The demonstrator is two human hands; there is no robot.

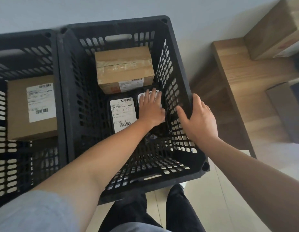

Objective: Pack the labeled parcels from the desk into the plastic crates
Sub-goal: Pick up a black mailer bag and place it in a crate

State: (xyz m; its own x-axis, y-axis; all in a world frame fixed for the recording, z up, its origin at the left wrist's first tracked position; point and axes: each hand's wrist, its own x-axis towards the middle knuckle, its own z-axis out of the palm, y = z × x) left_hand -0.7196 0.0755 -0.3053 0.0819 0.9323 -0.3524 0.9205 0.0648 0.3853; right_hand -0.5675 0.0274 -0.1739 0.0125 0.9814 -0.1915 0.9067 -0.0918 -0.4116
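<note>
Two black plastic crates stand side by side on the floor. Deep in the right crate [177, 52], my left hand [150, 108] lies flat with straight fingers on a black bagged parcel [155, 136] with a white label, down by the right wall. Beside it lies another black parcel with a large white label [122, 114]. A taped cardboard box [124, 68] sits at the far end. My right hand [198, 118] grips the right rim of this crate, thumb inside the wall. The left crate [59, 91] holds a labeled cardboard box [32, 107].
A wooden desk [244, 76] stands to the right with a cardboard box [271, 29] at its far end and a darker parcel [289, 111] nearer. My legs in black trousers [177, 208] stand right in front of the crate. A pale wall is behind the crates.
</note>
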